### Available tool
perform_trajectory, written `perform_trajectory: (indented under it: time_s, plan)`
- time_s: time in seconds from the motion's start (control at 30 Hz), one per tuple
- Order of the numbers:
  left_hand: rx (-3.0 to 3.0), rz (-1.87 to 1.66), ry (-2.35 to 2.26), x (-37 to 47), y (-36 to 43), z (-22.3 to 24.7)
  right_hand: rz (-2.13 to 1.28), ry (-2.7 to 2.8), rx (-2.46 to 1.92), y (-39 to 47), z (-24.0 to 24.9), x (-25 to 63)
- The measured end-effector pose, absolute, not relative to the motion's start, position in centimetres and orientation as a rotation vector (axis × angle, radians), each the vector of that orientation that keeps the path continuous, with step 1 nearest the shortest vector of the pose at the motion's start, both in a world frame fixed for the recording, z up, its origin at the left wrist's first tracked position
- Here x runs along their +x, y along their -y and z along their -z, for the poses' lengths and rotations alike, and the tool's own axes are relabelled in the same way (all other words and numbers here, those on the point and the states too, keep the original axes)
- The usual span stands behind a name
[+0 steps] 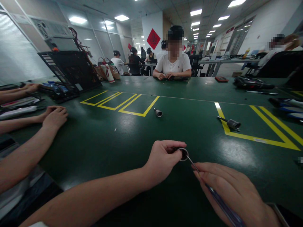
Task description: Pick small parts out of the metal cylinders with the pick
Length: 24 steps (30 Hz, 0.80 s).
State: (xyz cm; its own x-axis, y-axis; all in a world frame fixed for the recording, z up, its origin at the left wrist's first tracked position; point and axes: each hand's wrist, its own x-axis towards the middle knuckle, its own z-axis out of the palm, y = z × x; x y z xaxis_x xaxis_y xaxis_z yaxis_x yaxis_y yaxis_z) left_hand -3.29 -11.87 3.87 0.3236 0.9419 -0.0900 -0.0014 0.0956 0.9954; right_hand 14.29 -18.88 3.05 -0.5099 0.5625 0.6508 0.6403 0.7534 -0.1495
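My left hand (163, 159) is closed around a cup-shaped metal part (183, 159), its round open mouth facing me and to the right. Most of that part is hidden by the fingers. My right hand (232, 186) grips a screwdriver (216, 198) with a thin metal shaft and a purplish, see-through handle. The shaft's far end reaches the mouth of the metal part; the tip itself is out of sight. Two similar parts lie farther off on the green table: a short one (158, 113) straight ahead, and one with a dark stem (231, 123) at the right.
Yellow tape outlines (132, 112) mark the green table (94, 151). At the left rest another person's forearms and hands (54, 118), near a black frame unit (71, 67). A person in a white shirt (174, 64) sits opposite. Tools (253, 83) lie at the right.
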Motion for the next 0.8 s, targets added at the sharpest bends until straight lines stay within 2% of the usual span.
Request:
perform_trajectory:
  time_s: [0.13,0.27,0.33,0.8]
  plan:
    - [1.296,-0.880,-0.980,-3.5,11.6,-3.8,-0.104,2.011,-1.160,18.6,-4.7,14.3]
    - [1.255,-0.809,-1.052,-3.6,11.4,-4.4,-0.741,1.893,-1.384,17.4,-6.9,15.0]
    - [1.194,-0.809,-1.055,-3.6,11.4,-4.9,-0.862,1.893,-1.420,16.7,-7.2,15.4]
    - [1.109,-0.816,-0.988,-3.5,11.5,-5.5,-0.801,2.042,-1.507,16.0,-6.0,16.1]
